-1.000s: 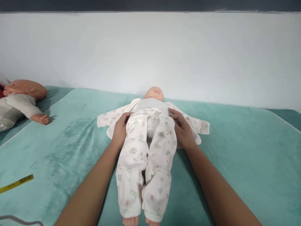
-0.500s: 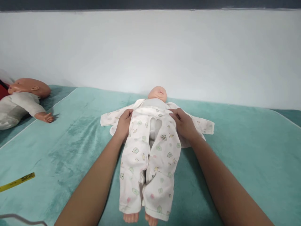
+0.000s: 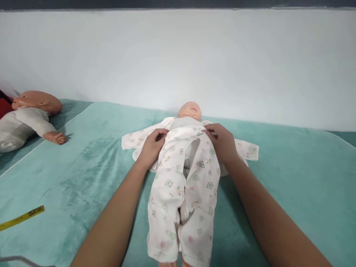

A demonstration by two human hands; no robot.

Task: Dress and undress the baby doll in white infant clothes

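Observation:
A baby doll (image 3: pixel 190 111) lies on its back, head toward the wall. Printed white baby pants (image 3: pixel 169 181) cover its legs and reach up over the belly, with an open split at the crotch. Beneath and around its torso is a matching printed shirt (image 3: pixel 248 149), its sleeves spread to both sides. My left hand (image 3: pixel 154 145) pinches the waistband at the doll's hip on the left. On the other side my right hand (image 3: pixel 221 142) grips the waistband, fingers bent over the fabric. Only a bit of the doll's feet shows at the bottom edge.
A second doll (image 3: pixel 30 122) in a pale bodysuit lies at the far left. Yellow tape (image 3: pixel 23 218) and a grey cable (image 3: pixel 23 259) lie near the left edge. A teal cover (image 3: pixel 91 163) spreads over the surface up to the white wall (image 3: pixel 178 59).
The pants' waist has shifted slightly under both hands, and the crotch split now slants to the right. The doll sits lower and further right in view, its feet mostly out of frame.

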